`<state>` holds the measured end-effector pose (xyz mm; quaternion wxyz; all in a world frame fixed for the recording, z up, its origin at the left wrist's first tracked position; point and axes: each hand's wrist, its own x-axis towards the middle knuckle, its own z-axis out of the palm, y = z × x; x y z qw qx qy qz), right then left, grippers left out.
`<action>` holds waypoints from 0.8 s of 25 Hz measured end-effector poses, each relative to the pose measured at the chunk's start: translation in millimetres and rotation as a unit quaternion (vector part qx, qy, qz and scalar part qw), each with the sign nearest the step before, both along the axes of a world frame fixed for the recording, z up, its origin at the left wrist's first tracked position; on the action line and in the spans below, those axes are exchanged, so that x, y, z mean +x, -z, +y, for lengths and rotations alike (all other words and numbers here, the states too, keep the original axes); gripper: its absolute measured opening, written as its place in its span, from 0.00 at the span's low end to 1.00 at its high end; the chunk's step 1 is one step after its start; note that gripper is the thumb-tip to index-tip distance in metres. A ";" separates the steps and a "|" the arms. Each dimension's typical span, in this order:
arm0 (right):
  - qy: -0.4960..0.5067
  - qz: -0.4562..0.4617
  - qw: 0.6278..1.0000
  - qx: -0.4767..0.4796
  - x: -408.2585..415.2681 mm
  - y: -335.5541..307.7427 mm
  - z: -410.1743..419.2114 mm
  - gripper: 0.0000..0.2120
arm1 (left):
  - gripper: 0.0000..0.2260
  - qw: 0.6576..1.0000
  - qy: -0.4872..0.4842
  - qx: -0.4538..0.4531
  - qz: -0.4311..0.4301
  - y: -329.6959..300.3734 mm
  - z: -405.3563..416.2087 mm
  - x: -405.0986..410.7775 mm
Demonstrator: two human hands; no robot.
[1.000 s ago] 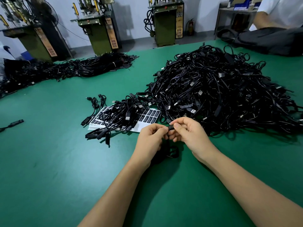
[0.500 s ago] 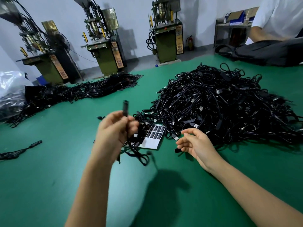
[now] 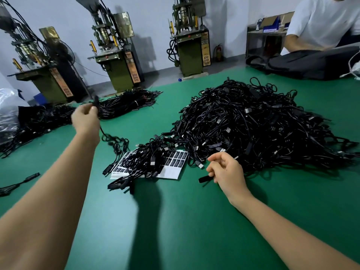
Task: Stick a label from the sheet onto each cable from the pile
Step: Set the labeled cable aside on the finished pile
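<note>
My left hand (image 3: 85,118) is stretched out to the far left, above the green table, and grips a black cable (image 3: 115,140) by its plug end; the cable hangs down from the fist. My right hand (image 3: 226,170) hovers with loosely curled fingers at the near edge of the big pile of black cables (image 3: 253,127) and holds nothing. A black connector (image 3: 204,179) lies on the table just left of it. The white label sheet (image 3: 173,168) with black labels lies between my hands, half covered by cables.
A long heap of black cables (image 3: 124,104) lies at the far left of the green table (image 3: 175,221), beyond my left hand. A loose cable (image 3: 19,184) lies near the left edge. Another person in a white shirt (image 3: 321,22) sits at the far right behind a black bag (image 3: 315,63).
My left hand has carried the cable from the middle, up and out to the far left. My right hand has let go and stays by the pile. The camera has tilted up.
</note>
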<state>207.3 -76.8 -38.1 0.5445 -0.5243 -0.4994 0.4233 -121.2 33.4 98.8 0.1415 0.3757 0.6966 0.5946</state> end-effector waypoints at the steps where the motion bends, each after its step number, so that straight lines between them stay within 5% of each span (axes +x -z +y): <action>1: 0.028 -0.030 0.999 0.014 0.2 1.1 -1.1 0.10 | 0.18 0.990 -0.014 -0.094 0.104 11.4 0.8 1.0; 3: 0.057 -0.046 0.997 0.028 0.5 3.0 -1.9 0.10 | 0.21 0.953 -0.021 -0.208 0.220 31.1 -5.4 11.0; 5: 0.075 -0.042 0.996 0.025 0.2 3.6 -0.7 0.10 | 0.18 0.936 0.025 -0.209 0.282 49.4 -18.5 27.2; 11: 0.178 0.034 0.983 -0.004 5.0 4.1 6.4 0.14 | 0.07 0.897 0.131 0.016 0.421 103.8 -91.0 126.4; 15: 0.229 0.129 0.964 -0.025 11.6 2.8 11.9 0.14 | 0.15 0.854 0.319 -0.038 0.410 141.3 -119.1 194.7; 20: 0.226 0.127 0.966 -0.022 12.0 4.3 11.8 0.12 | 0.09 0.867 0.344 -0.046 0.357 154.6 -115.6 203.8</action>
